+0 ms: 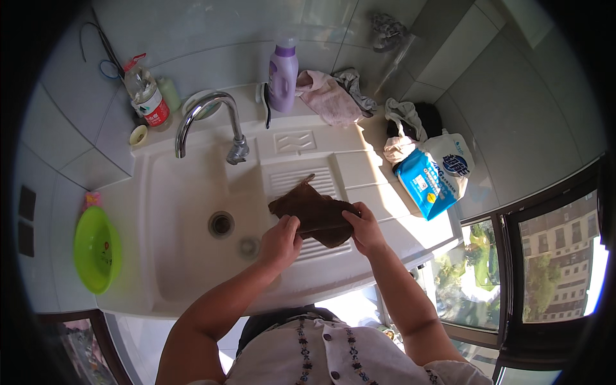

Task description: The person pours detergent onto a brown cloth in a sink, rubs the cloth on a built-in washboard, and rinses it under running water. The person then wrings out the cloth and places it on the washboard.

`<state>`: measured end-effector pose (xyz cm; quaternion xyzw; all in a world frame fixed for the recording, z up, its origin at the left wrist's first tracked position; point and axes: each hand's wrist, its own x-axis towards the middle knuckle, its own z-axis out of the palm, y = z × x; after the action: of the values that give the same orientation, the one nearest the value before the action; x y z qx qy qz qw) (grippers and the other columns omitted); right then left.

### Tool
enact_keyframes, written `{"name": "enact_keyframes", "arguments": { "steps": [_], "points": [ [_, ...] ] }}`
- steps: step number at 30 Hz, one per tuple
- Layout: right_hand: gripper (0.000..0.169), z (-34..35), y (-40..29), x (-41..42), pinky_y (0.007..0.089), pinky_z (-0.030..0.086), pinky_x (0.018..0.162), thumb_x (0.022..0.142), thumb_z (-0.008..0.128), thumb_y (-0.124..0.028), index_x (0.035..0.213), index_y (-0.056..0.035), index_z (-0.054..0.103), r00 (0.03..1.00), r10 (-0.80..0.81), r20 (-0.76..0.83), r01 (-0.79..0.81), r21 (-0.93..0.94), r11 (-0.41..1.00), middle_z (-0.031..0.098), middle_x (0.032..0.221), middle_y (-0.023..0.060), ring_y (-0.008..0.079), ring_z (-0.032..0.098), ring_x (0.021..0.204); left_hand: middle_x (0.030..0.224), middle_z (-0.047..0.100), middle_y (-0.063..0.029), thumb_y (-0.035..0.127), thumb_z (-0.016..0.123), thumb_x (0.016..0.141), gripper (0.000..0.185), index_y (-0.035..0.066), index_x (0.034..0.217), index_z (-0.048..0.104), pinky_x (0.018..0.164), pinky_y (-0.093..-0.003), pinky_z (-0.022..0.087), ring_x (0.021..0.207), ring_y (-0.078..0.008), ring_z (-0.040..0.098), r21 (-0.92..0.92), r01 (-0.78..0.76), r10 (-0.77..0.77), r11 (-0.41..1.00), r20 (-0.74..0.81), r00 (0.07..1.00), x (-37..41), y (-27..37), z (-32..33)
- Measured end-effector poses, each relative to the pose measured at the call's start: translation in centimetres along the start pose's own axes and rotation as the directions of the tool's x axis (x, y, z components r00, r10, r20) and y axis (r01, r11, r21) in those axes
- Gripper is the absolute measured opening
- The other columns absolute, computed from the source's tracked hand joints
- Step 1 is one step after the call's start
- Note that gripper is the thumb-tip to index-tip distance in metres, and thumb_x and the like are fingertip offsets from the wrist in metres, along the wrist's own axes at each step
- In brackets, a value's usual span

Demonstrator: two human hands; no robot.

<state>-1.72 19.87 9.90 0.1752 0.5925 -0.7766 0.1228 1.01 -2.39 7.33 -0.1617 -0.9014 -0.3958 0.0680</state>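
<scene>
A dark brown cloth is stretched between my two hands over the ribbed washboard of a white laundry sink. My left hand pinches its near left edge, fingers curled over the fabric. At the right end, my right hand grips the cloth with the thumb on top. One corner with a small loop points toward the back. Left of the cloth lies the sink basin with a round drain. A chrome faucet arches over the basin.
A purple detergent bottle, a brush and a pink cloth are along the back ledge. A plastic bottle stands at back left. A blue-and-white detergent pouch lies on the right. A green basin leans at the left wall.
</scene>
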Motion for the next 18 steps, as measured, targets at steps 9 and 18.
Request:
{"name": "enact_keyframes", "arguments": {
  "steps": [9,18],
  "points": [
    [0.016,3.7,-10.4,1.1,0.0325,0.054,0.073,0.093,0.056,-0.009,0.108,-0.0069,0.049,0.974,-0.221,-0.041,0.225,0.139,0.964,0.058,0.100,0.0073,0.0180,0.060,0.089,0.087,0.059,-0.0100,-0.006,0.062,0.076,0.020,0.004,0.091,0.052,0.062,-0.0336,0.049,0.075,-0.0262,0.061,-0.126,-0.187,0.151,0.974,-0.251,0.956,9.7,3.2,-9.8],
    [0.037,-1.2,4.6,-6.2,0.0336,0.054,0.080,0.088,0.066,-0.020,0.117,0.0002,0.054,0.976,0.186,0.109,-0.067,-0.665,0.744,0.058,0.108,0.0126,0.0214,0.062,0.099,0.118,0.060,-0.0113,0.018,0.066,0.080,0.030,0.004,0.106,0.059,0.094,-0.0407,0.044,0.112,-0.0319,0.054,0.091,0.104,-0.130,0.990,0.354,0.926,-2.2,-5.1,-5.2]
  ]
}}
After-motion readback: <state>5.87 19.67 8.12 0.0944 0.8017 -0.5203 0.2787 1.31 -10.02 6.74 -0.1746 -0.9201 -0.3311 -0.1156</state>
